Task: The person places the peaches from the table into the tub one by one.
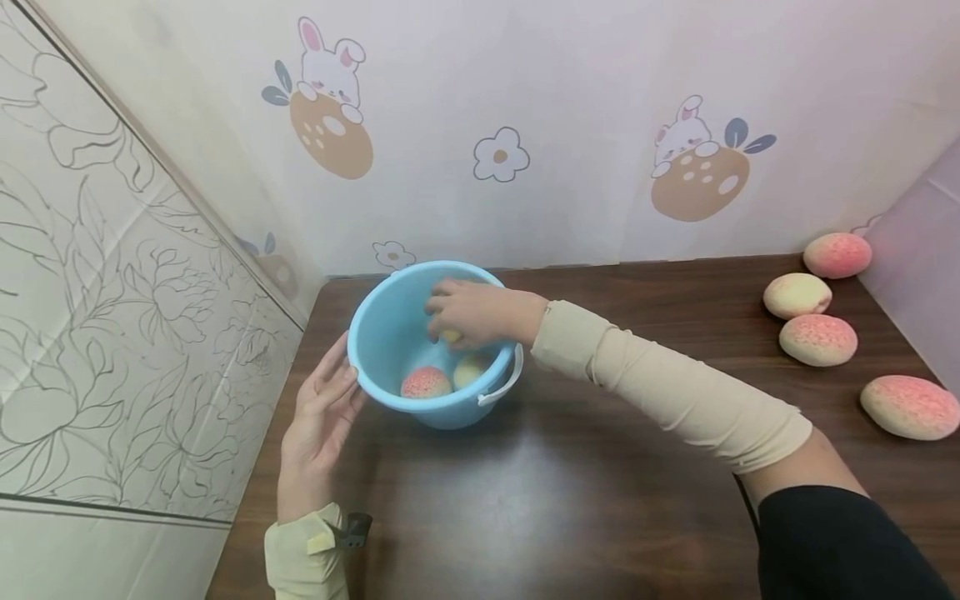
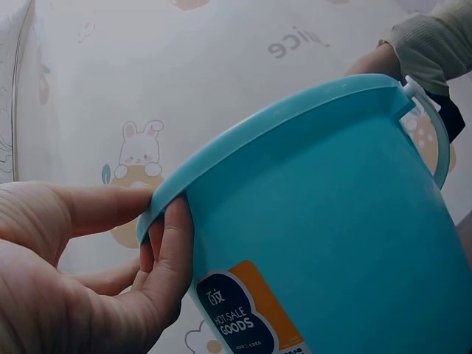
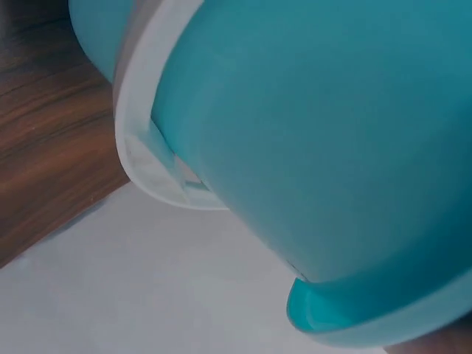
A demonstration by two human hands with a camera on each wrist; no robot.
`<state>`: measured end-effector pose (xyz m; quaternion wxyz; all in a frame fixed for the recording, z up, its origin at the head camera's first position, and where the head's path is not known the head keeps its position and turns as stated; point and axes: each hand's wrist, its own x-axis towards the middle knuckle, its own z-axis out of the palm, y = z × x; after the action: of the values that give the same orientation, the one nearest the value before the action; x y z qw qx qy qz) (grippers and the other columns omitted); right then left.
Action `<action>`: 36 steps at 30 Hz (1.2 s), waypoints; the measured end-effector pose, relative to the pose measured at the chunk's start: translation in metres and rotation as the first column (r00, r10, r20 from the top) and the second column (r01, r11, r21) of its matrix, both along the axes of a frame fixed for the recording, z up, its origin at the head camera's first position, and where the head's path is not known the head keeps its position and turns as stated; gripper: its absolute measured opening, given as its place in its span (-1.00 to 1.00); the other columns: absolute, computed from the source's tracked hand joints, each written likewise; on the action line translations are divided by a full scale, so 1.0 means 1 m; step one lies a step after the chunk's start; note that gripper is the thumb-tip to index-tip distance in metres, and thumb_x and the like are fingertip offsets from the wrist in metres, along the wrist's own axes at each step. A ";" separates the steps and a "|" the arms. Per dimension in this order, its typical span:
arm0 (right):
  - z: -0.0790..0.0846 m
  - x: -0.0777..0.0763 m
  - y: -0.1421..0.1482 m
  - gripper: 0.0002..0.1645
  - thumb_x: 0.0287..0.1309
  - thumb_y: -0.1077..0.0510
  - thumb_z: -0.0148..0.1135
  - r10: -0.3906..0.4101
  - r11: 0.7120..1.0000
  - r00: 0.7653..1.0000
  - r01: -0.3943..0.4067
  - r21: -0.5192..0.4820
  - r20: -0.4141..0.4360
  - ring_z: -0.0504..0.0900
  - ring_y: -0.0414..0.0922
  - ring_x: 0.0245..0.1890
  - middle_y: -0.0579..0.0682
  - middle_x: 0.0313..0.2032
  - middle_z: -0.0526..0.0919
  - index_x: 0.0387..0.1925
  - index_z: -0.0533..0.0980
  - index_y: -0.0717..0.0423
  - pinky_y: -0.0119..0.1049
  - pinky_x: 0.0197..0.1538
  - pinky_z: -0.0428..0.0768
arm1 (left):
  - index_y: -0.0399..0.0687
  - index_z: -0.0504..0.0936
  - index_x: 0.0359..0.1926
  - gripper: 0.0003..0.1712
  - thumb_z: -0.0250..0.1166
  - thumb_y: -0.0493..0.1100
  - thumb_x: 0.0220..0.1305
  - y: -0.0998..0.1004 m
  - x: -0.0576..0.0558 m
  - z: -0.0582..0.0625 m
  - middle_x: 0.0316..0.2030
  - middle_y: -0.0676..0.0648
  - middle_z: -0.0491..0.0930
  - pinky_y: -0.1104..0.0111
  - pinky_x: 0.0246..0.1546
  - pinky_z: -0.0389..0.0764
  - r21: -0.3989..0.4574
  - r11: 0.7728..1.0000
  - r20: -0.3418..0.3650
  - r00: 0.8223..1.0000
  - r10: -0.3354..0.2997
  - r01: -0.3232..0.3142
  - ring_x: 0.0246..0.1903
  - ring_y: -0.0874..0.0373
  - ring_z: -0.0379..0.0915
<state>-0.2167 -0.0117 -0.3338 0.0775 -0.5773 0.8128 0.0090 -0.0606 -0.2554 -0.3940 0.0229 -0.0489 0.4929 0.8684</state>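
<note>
A light blue bucket (image 1: 382, 333) stands on the wooden table near the back wall, its mouth tilted toward me. My left hand (image 1: 318, 421) pinches its left rim; the left wrist view shows the thumb on the rim (image 2: 243, 144) and fingers beneath it. Reaching in over the right side, my right hand (image 1: 480, 315) curls its fingers round a yellowish peach (image 1: 451, 336), mostly hidden by the hand. Below it in the bucket lie a pink peach (image 1: 426, 382) and a pale yellow peach (image 1: 470, 372). The right wrist view shows the bucket's wall and white handle (image 3: 136, 140), not the hand.
Several pink and yellow peaches, among them a large pink one (image 1: 911, 407), lie along the right side of the dark wooden table (image 1: 600, 500). Patterned walls border the table at the back (image 1: 570, 208), left and right.
</note>
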 end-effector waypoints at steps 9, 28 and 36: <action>0.001 0.004 0.003 -0.68 0.38 0.19 0.31 -0.046 0.998 0.995 0.043 0.038 0.085 0.46 -0.03 0.14 -0.05 0.11 0.68 0.11 0.70 -0.13 -0.18 0.22 0.59 | -0.12 0.13 0.62 -0.25 0.02 -0.49 0.49 0.002 0.000 0.001 0.58 -0.17 0.18 0.30 0.38 0.56 0.007 1.000 -0.008 1.000 0.002 -0.002 0.50 0.02 0.33; 0.002 0.007 0.004 -0.60 0.35 0.33 0.24 -0.112 0.993 0.987 0.109 0.037 0.112 0.57 -0.02 0.05 -0.03 0.03 0.74 0.14 0.70 -0.02 -0.14 0.21 0.66 | -0.11 0.12 0.63 -0.26 0.02 -0.48 0.51 0.003 0.000 0.000 0.56 -0.15 0.21 0.30 0.38 0.55 0.011 1.000 -0.001 1.000 0.010 -0.010 0.47 0.06 0.39; 0.000 0.005 0.008 -0.65 0.35 0.28 0.18 -0.040 0.990 0.999 0.038 -0.132 -0.006 0.52 0.00 0.04 -0.02 0.07 0.71 0.10 0.66 0.02 -0.17 0.10 0.63 | -0.13 0.13 0.62 -0.27 0.02 -0.48 0.51 0.002 0.001 0.001 0.51 -0.12 0.31 0.32 0.35 0.57 0.035 0.999 -0.007 1.000 0.010 -0.010 0.39 0.11 0.49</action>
<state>-0.2119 -0.0032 -0.3337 0.0360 -0.5652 0.8230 -0.0439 -0.0601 -0.2537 -0.3934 0.0179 -0.0479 0.4774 0.8772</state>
